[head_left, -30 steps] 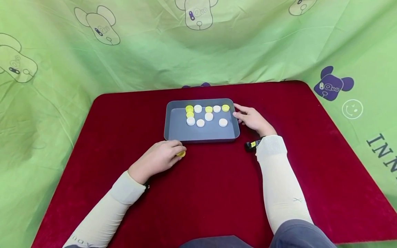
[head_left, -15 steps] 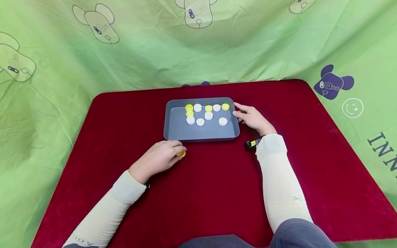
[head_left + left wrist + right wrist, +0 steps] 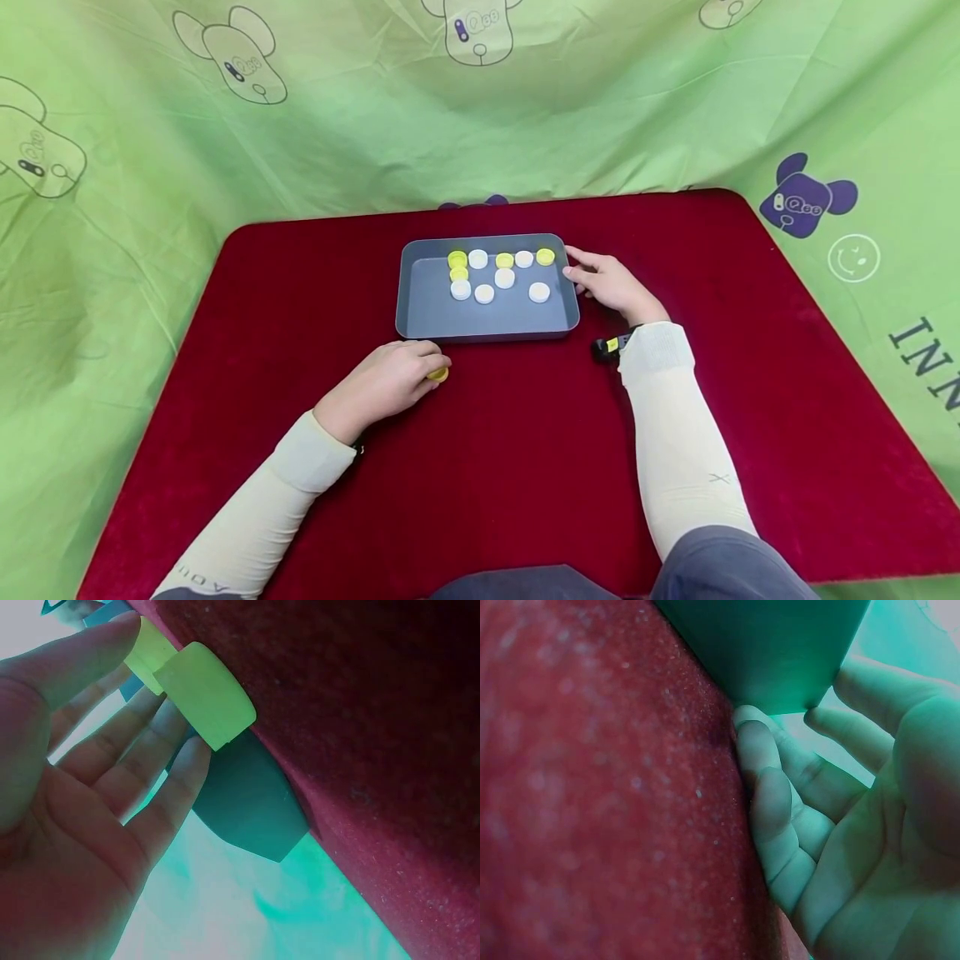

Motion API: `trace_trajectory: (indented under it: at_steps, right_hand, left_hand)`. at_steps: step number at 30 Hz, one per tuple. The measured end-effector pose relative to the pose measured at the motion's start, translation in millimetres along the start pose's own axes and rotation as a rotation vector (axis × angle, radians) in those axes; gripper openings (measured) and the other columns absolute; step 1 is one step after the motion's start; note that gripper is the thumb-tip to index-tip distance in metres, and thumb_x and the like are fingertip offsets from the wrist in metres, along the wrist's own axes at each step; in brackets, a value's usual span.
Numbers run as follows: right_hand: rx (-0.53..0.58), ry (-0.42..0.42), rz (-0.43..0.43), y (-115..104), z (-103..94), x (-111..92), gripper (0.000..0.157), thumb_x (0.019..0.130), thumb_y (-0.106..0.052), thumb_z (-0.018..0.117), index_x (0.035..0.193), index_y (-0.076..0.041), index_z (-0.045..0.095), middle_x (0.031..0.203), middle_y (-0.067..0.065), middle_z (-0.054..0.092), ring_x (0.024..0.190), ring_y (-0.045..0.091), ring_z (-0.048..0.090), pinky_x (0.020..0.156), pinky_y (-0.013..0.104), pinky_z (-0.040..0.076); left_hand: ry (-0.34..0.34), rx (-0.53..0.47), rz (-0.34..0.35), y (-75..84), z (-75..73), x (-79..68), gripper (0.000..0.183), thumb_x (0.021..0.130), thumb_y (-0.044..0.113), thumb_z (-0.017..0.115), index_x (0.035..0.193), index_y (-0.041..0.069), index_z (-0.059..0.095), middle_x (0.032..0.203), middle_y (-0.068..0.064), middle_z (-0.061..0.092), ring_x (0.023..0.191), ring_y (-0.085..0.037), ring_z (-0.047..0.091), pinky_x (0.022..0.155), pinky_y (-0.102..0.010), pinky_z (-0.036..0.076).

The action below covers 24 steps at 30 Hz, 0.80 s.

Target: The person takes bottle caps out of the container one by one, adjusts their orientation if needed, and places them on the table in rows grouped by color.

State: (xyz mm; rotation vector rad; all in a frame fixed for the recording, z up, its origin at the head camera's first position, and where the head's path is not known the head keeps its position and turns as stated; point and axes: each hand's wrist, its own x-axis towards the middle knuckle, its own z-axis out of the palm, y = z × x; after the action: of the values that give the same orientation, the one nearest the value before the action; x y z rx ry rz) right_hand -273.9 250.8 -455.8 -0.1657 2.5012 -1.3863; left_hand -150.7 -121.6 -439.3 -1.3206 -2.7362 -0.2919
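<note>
A grey rectangular tray (image 3: pixel 420 321) lies on the red cloth, with several white caps (image 3: pixel 483 294) and yellow caps (image 3: pixel 545 257) in its back and right parts. Just in front of its near left corner, my left hand (image 3: pixel 386 379) pinches a yellow cap (image 3: pixel 438 374) low over the cloth. The left wrist view has two yellow pieces by the fingers: one (image 3: pixel 148 656) against the thumb, another (image 3: pixel 206 694) at the other fingertips. My right hand (image 3: pixel 611 287) touches the tray's right wall with thumb and finger; in the right wrist view, its other fingers (image 3: pixel 769 795) are bent beside the tray (image 3: pixel 772 652).
The red cloth (image 3: pixel 510 475) covers the table around the tray. A green printed curtain (image 3: pixel 337 133) hangs behind and along both sides. A black wrist device (image 3: pixel 606 348) sits by the right sleeve.
</note>
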Motion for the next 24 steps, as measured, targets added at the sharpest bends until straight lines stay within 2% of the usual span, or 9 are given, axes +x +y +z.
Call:
trace_trajectory:
  at_steps: [5,14,24]
  right_hand:
    - [0.018,-0.005,-0.008,1.1,-0.1,1.0,0.056,0.099,-0.034,0.058,0.151,-0.025,0.038,0.101,0.013,0.064,0.088,0.030,0.060,0.078,0.036,0.048]
    - [-0.008,-0.005,-0.016,0.4,-0.8,1.5,0.057,0.099,-0.034,0.057,0.151,-0.023,0.038,0.109,0.016,0.063,0.089,0.029,0.060,0.081,0.038,0.048]
    - [-0.003,-0.010,-0.005,0.7,-1.2,1.8,0.057,0.099,-0.035,0.058,0.151,-0.024,0.038,0.108,0.016,0.063,0.089,0.029,0.060,0.082,0.039,0.048]
  left_hand:
    - [-0.007,-0.002,-0.006,-0.6,2.6,0.1,0.022,0.084,0.014,0.078,0.105,0.012,0.072,0.097,0.002,0.063,0.087,-0.013,0.061,0.078,-0.031,0.052]
    - [-0.051,-0.007,-0.042,-0.5,3.0,1.0,0.025,0.083,0.014,0.078,0.107,0.013,0.072,0.098,0.001,0.063,0.088,-0.014,0.061,0.079,-0.031,0.052]
    - [-0.050,-0.012,-0.040,-0.3,2.9,1.0,0.025,0.083,0.013,0.078,0.107,0.012,0.072,0.098,0.001,0.064,0.087,-0.014,0.062,0.078,-0.031,0.052]
